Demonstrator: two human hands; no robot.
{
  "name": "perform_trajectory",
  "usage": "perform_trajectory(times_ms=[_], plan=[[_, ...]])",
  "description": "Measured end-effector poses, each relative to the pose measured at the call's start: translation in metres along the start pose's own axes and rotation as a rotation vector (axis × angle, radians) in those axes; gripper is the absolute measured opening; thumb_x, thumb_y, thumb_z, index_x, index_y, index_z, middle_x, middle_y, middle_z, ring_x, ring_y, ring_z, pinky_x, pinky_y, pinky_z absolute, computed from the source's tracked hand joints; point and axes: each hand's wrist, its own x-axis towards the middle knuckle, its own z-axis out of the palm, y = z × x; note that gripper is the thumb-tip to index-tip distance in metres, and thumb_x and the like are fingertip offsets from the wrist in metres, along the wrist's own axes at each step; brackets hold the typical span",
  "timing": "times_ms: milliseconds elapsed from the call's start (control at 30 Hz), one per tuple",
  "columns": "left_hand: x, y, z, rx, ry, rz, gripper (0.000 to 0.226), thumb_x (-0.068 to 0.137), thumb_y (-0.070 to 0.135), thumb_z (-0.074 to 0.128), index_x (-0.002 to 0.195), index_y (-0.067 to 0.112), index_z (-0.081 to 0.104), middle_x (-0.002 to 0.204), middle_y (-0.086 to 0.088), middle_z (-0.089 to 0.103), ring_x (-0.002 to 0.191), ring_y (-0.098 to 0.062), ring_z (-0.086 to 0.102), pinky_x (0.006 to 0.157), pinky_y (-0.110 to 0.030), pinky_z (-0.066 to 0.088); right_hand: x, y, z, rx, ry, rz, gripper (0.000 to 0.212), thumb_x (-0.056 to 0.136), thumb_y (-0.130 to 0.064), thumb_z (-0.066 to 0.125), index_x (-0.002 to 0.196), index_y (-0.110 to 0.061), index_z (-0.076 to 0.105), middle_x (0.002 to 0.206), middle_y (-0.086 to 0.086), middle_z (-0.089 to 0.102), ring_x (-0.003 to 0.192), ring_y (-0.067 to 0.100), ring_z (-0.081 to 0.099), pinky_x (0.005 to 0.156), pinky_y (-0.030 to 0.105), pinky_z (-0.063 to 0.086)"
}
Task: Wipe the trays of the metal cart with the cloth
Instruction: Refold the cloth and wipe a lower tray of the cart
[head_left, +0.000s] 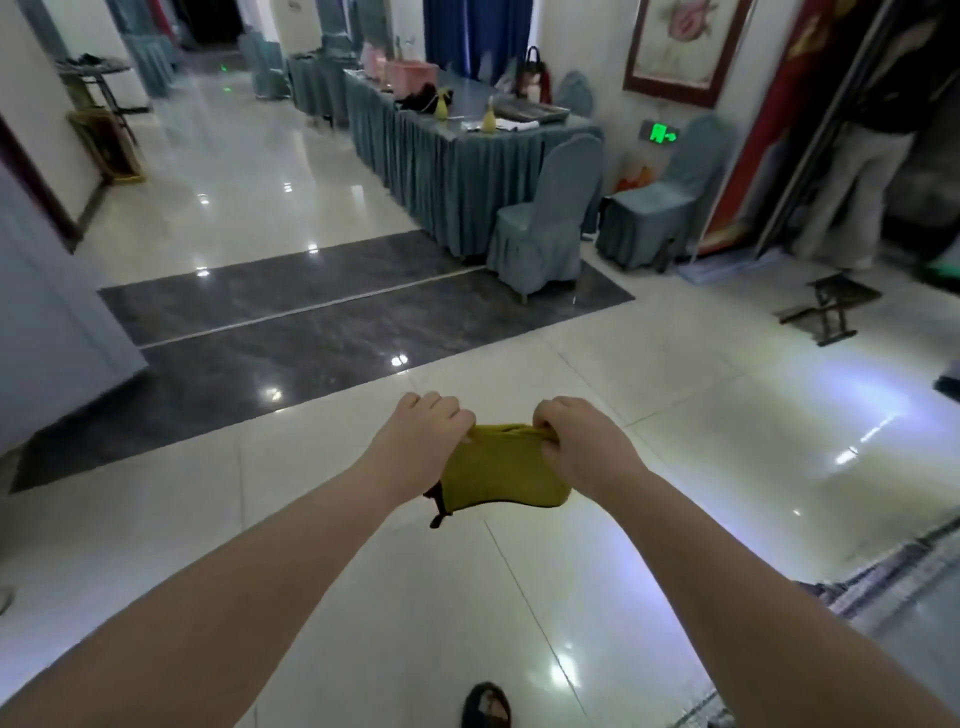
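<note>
The person holds a small olive-yellow fabric cloth (496, 470) out in front at arm's length above the glossy white tiled floor (675, 467), the left hand (415, 441) and right hand (582, 441) each pinching 1 end of its top edge with curled fingers. The 2-handed stretch looks meant to open or refold the cloth before wiping. No metal cart shows in the view, so the trays seem untouched.
</note>
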Motion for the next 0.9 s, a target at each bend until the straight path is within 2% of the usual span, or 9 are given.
perform_trajectory(times_ms=[133,367,467,567,633,700,800,900], plan=[[0.102,-0.033,0.042,-0.066,0.094,0.054,0.002,0.089,0.017,0.066,0.089,0.019,0.065,0.082,0.001,0.061,0.074,-0.021,0.060,0.068,-0.037,0.049,0.080,0.057,-0.009,0.029,0.075,0.088,0.019,0.089,-0.005,0.049,0.099,-0.017,0.060,0.099,-0.001,0.058,0.096,0.018,0.049,0.075,0.029,0.043],[0.263,-0.064,0.106,-0.208,0.196,0.121,0.002,0.092,0.020,0.062,0.092,0.021,0.064,0.082,0.003,0.060,0.075,-0.020,0.057,0.075,-0.036,0.040,0.183,0.146,-0.024,0.033,0.190,0.272,0.020,0.088,-0.003,0.051,0.100,-0.016,0.061,0.100,-0.003,0.058,0.099,0.018,0.047,0.075,0.027,0.035],[0.331,-0.067,0.137,-0.247,0.268,0.176,0.017,0.095,0.026,0.049,0.088,0.022,0.064,0.078,0.004,0.058,0.071,-0.020,0.055,0.073,-0.034,0.030,0.211,0.187,-0.025,0.023,0.204,0.355,0.020,0.088,-0.003,0.050,0.100,-0.016,0.059,0.100,-0.004,0.056,0.099,0.018,0.047,0.075,0.029,0.038],[0.404,-0.060,0.174,-0.307,0.256,0.306,0.025,0.091,0.029,0.043,0.085,0.022,0.065,0.077,0.005,0.059,0.070,-0.021,0.057,0.070,-0.034,0.026,0.232,0.233,-0.027,0.015,0.225,0.481,0.020,0.088,-0.004,0.051,0.103,-0.016,0.059,0.100,-0.005,0.053,0.098,0.018,0.047,0.076,0.032,0.041],[0.456,-0.048,0.197,-0.354,0.223,0.412,0.028,0.091,0.032,0.041,0.085,0.022,0.067,0.079,0.004,0.062,0.072,-0.022,0.060,0.070,-0.036,0.031,0.242,0.263,-0.030,0.001,0.255,0.596,0.021,0.088,-0.006,0.050,0.103,-0.017,0.059,0.099,-0.005,0.053,0.097,0.018,0.047,0.075,0.032,0.040],[0.508,-0.029,0.213,-0.389,0.200,0.519,0.030,0.090,0.035,0.041,0.086,0.023,0.068,0.080,0.005,0.063,0.073,-0.024,0.061,0.070,-0.035,0.035,0.245,0.291,-0.033,-0.002,0.283,0.734,0.021,0.088,-0.008,0.051,0.103,-0.018,0.060,0.102,-0.003,0.057,0.101,0.020,0.050,0.079,0.036,0.046],[0.572,0.010,0.221,-0.427,0.228,0.701,0.020,0.086,0.034,0.051,0.083,0.025,0.069,0.076,0.005,0.061,0.070,-0.023,0.062,0.067,-0.034,0.023,0.236,0.322,-0.039,0.018,0.358,0.924,0.019,0.089,-0.010,0.054,0.105,-0.017,0.062,0.105,0.001,0.059,0.105,0.023,0.052,0.083,0.043,0.050],[0.618,0.061,0.225,-0.489,0.254,0.901,0.027,0.089,0.033,0.045,0.085,0.023,0.070,0.077,0.003,0.062,0.071,-0.025,0.059,0.068,-0.034,0.022,0.219,0.342,-0.049,-0.019,0.425,1.109,0.018,0.093,-0.011,0.055,0.109,-0.015,0.061,0.107,0.002,0.057,0.101,0.022,0.052,0.085,0.041,0.050]])
